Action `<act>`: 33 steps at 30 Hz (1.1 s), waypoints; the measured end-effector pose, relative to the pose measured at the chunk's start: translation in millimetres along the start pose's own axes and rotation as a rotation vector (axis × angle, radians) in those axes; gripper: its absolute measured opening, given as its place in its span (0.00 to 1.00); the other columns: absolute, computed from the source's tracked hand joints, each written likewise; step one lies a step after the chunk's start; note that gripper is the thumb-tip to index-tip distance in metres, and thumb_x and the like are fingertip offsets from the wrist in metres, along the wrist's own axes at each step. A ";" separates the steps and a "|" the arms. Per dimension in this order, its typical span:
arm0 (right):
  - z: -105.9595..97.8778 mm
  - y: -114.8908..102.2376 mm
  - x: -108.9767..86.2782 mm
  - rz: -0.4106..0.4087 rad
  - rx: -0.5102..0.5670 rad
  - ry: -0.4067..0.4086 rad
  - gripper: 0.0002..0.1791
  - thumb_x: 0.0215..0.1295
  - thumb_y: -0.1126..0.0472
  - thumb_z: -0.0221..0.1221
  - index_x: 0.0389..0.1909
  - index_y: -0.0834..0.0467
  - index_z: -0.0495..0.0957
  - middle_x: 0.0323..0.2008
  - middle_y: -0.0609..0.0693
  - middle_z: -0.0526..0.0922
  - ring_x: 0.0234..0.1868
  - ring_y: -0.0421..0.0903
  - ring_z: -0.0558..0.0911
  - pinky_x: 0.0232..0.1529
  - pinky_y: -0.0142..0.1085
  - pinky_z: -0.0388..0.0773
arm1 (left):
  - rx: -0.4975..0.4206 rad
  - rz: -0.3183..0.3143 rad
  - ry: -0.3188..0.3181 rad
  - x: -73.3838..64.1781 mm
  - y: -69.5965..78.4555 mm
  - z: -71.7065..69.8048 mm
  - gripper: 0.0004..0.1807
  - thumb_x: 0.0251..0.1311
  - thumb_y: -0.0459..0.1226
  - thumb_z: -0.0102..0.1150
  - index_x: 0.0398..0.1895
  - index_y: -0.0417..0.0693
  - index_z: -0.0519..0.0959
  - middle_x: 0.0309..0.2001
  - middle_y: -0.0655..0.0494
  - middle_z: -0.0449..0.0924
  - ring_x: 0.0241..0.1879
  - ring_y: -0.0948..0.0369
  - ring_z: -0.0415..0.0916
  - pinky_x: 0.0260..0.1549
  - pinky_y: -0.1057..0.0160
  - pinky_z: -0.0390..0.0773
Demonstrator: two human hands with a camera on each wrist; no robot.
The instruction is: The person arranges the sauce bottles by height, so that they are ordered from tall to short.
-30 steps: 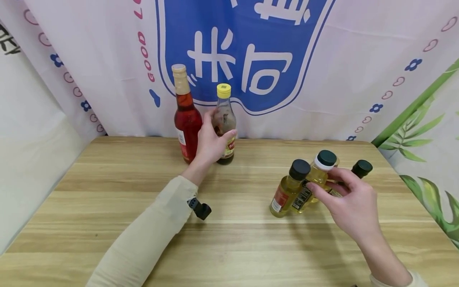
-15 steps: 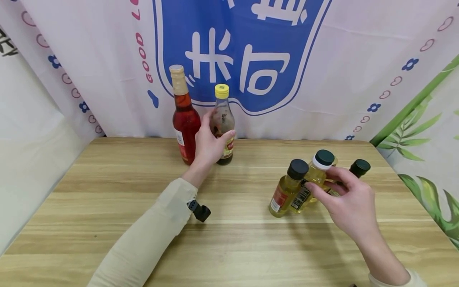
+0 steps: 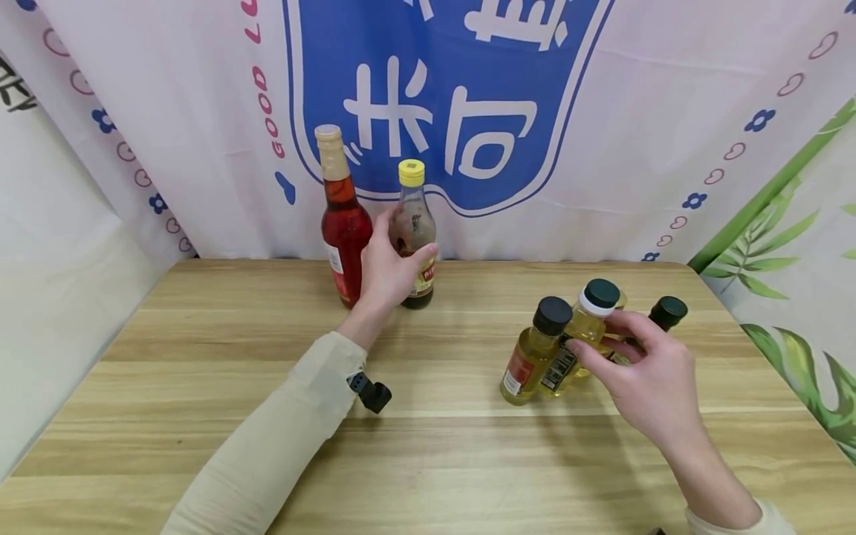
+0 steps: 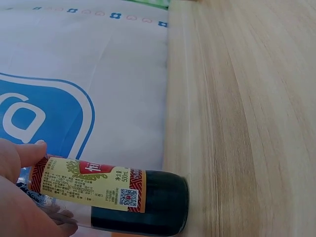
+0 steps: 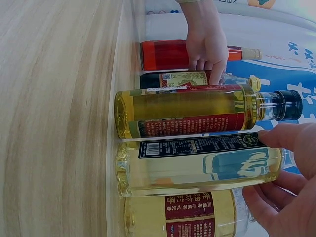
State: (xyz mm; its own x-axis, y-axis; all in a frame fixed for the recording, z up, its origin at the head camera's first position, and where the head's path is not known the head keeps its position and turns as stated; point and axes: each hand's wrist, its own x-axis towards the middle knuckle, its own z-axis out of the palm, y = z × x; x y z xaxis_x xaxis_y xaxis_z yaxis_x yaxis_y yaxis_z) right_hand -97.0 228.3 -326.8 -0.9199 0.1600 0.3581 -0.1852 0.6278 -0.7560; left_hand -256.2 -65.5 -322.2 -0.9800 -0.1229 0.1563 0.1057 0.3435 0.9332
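My left hand (image 3: 389, 269) grips a yellow-capped bottle of dark liquid (image 3: 416, 223) around its body, at the back of the table. Its cream and red label (image 4: 94, 182) faces the left wrist camera. Close on its left stands a tall bottle of red liquid (image 3: 344, 215), partly hidden by the hand. At the right, my right hand (image 3: 652, 371) holds a clear bottle of yellow oil (image 5: 197, 170) near its upper part, thumb on one side and fingers on the other. It has a dark green cap (image 3: 602, 293) over a white collar.
A black-capped oil bottle with a red label (image 3: 528, 364) stands just left of the held oil bottle. Behind my right hand is another dark-capped bottle (image 3: 669, 312). A printed curtain (image 3: 602, 148) hangs along the back edge of the wooden table (image 3: 428, 461).
The head view has shifted slightly. Both hands keep the same holds, and the bottles stand in the same places on the table.
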 end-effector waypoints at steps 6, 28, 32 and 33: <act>0.8 0.0 0.3 -0.002 0.003 -0.009 0.23 0.62 0.64 0.76 0.56 0.64 0.83 0.51 0.61 0.86 0.41 0.17 0.81 0.44 0.18 0.83 | 0.005 0.036 0.016 -5.1 1.7 -2.6 0.45 0.66 0.42 0.74 0.81 0.60 0.59 0.78 0.54 0.70 0.76 0.52 0.71 0.73 0.44 0.75; 0.2 0.6 2.0 -0.017 0.005 -0.006 0.22 0.61 0.64 0.76 0.55 0.65 0.83 0.50 0.62 0.86 0.40 0.16 0.81 0.44 0.15 0.81 | -0.303 0.210 0.017 -74.0 18.7 4.5 0.33 0.67 0.39 0.72 0.72 0.48 0.69 0.69 0.52 0.76 0.68 0.53 0.74 0.64 0.46 0.80; 0.1 0.9 1.5 -0.025 0.007 -0.001 0.22 0.61 0.65 0.76 0.55 0.66 0.83 0.50 0.63 0.87 0.40 0.17 0.81 0.44 0.16 0.81 | -0.366 0.209 -0.116 -88.5 17.8 14.1 0.32 0.65 0.37 0.73 0.70 0.49 0.71 0.66 0.57 0.79 0.63 0.58 0.77 0.61 0.48 0.82; 0.1 1.0 1.5 -0.028 0.008 0.000 0.22 0.61 0.65 0.76 0.55 0.66 0.83 0.50 0.63 0.87 0.40 0.17 0.81 0.44 0.16 0.81 | -0.377 0.213 -0.151 -92.4 17.5 16.7 0.31 0.65 0.36 0.73 0.70 0.50 0.72 0.65 0.57 0.80 0.62 0.58 0.78 0.61 0.48 0.82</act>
State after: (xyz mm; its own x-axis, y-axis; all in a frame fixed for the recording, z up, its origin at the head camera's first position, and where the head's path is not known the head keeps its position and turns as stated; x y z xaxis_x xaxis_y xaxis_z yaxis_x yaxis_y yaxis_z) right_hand -98.5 229.1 -327.1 -0.9141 0.1425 0.3796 -0.2137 0.6263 -0.7498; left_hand -166.6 -32.6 -325.8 -0.9405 0.0599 0.3344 0.3338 -0.0197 0.9424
